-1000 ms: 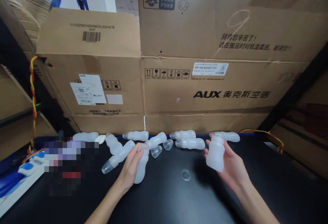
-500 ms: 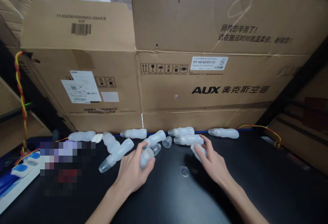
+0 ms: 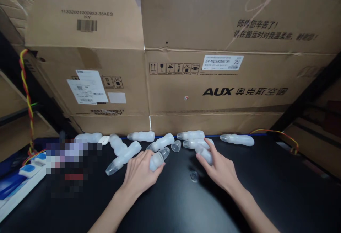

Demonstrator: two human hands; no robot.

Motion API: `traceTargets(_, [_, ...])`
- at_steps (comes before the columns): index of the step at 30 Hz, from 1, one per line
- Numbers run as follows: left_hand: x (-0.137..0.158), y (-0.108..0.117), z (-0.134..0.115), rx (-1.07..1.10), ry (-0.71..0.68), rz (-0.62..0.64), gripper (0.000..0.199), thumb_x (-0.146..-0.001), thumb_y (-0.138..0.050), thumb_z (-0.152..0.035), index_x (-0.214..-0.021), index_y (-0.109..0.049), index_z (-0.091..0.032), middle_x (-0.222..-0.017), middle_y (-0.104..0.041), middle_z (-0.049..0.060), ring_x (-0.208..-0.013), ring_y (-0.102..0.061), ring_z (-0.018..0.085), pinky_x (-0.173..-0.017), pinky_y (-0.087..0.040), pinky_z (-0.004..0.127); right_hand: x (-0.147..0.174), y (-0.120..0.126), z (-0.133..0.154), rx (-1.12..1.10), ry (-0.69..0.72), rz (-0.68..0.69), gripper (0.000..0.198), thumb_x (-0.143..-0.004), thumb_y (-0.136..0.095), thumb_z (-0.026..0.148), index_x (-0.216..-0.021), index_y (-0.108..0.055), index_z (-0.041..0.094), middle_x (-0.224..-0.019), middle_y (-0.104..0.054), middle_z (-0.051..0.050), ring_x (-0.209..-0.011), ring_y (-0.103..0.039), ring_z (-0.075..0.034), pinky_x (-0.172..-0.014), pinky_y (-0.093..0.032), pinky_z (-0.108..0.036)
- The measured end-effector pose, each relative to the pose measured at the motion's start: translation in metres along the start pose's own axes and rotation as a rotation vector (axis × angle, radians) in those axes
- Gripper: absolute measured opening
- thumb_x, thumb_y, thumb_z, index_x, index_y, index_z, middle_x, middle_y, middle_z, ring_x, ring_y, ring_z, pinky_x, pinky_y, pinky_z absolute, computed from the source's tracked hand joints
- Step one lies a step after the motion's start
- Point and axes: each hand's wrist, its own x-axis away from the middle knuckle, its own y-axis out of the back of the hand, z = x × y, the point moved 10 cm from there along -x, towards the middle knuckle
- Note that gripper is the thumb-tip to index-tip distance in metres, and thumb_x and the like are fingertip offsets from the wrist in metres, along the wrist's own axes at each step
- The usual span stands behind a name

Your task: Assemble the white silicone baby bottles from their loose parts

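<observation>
My left hand is closed round a translucent white squeeze bottle, whose clear cap points away to the right. In my right hand, between thumb and fingers, is a second white squeeze bottle; its lower end is hidden by the hand and no clear cap shows on it. On the black table between the hands lies a small clear round piece. Farther back stands a loose clear cap. Just beyond my right fingers lies a capped bottle.
Several more squeeze bottles lie along the cardboard wall, one at the right. A white oval piece is at the left. A power strip and a blurred-out patch occupy the left side.
My left fingers have wrapped more closely round their bottle. My right hand has turned its bottle, the end now tipping toward the upper left. The view has shifted slightly.
</observation>
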Motion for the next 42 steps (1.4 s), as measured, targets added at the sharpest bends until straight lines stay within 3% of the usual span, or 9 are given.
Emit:
traceTargets(3, [0.000, -0.001, 0.002, -0.023, 0.058, 0.008, 0.039, -0.078, -0.073, -0.062, -0.085, -0.062, -0.026, -0.084, -0.072, 0.004, -0.081, -0.069, 0.030, -0.065, -0.040, 0.034, -0.001, 0.000, 0.003, 0.017, 0.007, 0.011, 0.064, -0.102, -0.035, 0.064, -0.156, -0.041, 0.032, -0.102, -0.080, -0.009, -0.094, -0.076, -0.037, -0.074, -0.049, -0.041])
traceTargets(5, [0.001, -0.004, -0.004, -0.016, 0.024, 0.035, 0.035, -0.086, -0.065, -0.061, -0.089, -0.063, -0.026, -0.088, -0.072, 0.005, -0.085, -0.068, 0.030, -0.067, -0.041, 0.034, -0.002, -0.001, 0.000, 0.044, -0.034, 0.038, 0.059, -0.105, -0.024, 0.057, -0.156, -0.043, 0.033, -0.090, -0.080, -0.008, -0.085, -0.076, -0.036, -0.071, -0.048, -0.041])
traceTargets(8, [0.002, -0.009, -0.011, -0.035, -0.033, 0.056, 0.029, -0.099, -0.047, -0.048, -0.092, -0.062, -0.024, -0.089, -0.071, 0.006, -0.088, -0.068, 0.029, -0.068, -0.041, 0.035, -0.002, -0.001, -0.002, -0.006, -0.046, 0.028, 0.058, -0.106, -0.024, 0.056, -0.158, -0.040, 0.035, -0.107, -0.079, -0.009, -0.097, -0.075, -0.036, -0.076, -0.050, -0.043])
traceTargets(12, [0.002, -0.012, -0.008, -0.104, 0.008, 0.039, 0.038, -0.086, -0.064, -0.061, -0.091, -0.061, -0.024, -0.090, -0.071, 0.006, -0.089, -0.069, 0.032, -0.070, -0.044, 0.038, -0.002, -0.002, -0.003, -0.214, 0.022, -0.047, 0.061, -0.098, -0.048, 0.060, -0.152, -0.043, 0.032, -0.133, -0.069, -0.009, -0.120, -0.067, -0.034, -0.096, -0.050, -0.046])
traceTargets(18, [0.003, -0.013, -0.018, -0.082, -0.063, 0.031, 0.032, -0.093, -0.055, -0.048, -0.111, -0.062, -0.022, -0.103, -0.072, 0.009, -0.097, -0.069, 0.033, -0.076, -0.048, 0.041, -0.004, 0.004, -0.002, -0.474, 0.135, -0.188, 0.042, -0.097, -0.055, 0.057, -0.124, -0.060, 0.025, -0.121, -0.069, -0.009, -0.112, -0.064, -0.029, -0.099, -0.047, -0.041])
traceTargets(26, [0.012, -0.007, -0.019, 0.220, -0.120, -0.124, 0.026, -0.098, -0.054, -0.037, -0.119, -0.058, -0.025, -0.106, -0.072, 0.008, -0.096, -0.070, 0.028, -0.085, -0.053, 0.039, -0.002, 0.000, -0.017, -0.533, 0.035, -0.264, 0.052, -0.094, -0.056, 0.061, -0.131, -0.055, 0.024, -0.133, -0.067, -0.012, -0.120, -0.062, -0.031, -0.105, -0.046, -0.046])
traceTargets(33, [0.016, -0.036, -0.015, 0.415, -0.085, 0.060, 0.039, -0.091, -0.068, -0.048, -0.123, -0.060, -0.027, -0.119, -0.074, 0.009, -0.111, -0.069, 0.031, -0.098, -0.053, 0.047, 0.002, 0.010, -0.021, -0.579, 0.031, -0.322, 0.073, -0.091, -0.061, 0.062, -0.150, -0.040, 0.023, -0.145, -0.056, -0.014, -0.131, -0.055, -0.033, -0.113, -0.042, -0.052])
traceTargets(39, [0.017, -0.014, -0.010, 0.352, -0.271, -0.052, 0.088, -0.071, -0.083, -0.062, -0.144, -0.050, -0.024, -0.144, -0.061, 0.017, -0.137, -0.051, 0.043, -0.114, -0.039, 0.062, 0.048, 0.064, -0.004, -0.550, 0.157, -0.506, 0.049, -0.096, -0.058, 0.051, -0.141, -0.052, 0.031, -0.144, -0.054, -0.012, -0.134, -0.052, -0.035, -0.113, -0.042, -0.056])
traceTargets(42, [0.010, 0.008, 0.009, 0.281, -0.278, -0.162, 0.050, -0.093, -0.064, -0.045, -0.137, -0.056, -0.024, -0.140, -0.063, 0.015, -0.136, -0.053, 0.037, -0.115, -0.038, 0.056, 0.089, 0.047, 0.003, -0.424, 0.199, -0.339, 0.036, -0.090, -0.064, 0.056, -0.120, -0.070, 0.037, -0.129, -0.066, -0.010, -0.119, -0.063, -0.039, -0.100, -0.051, -0.056])
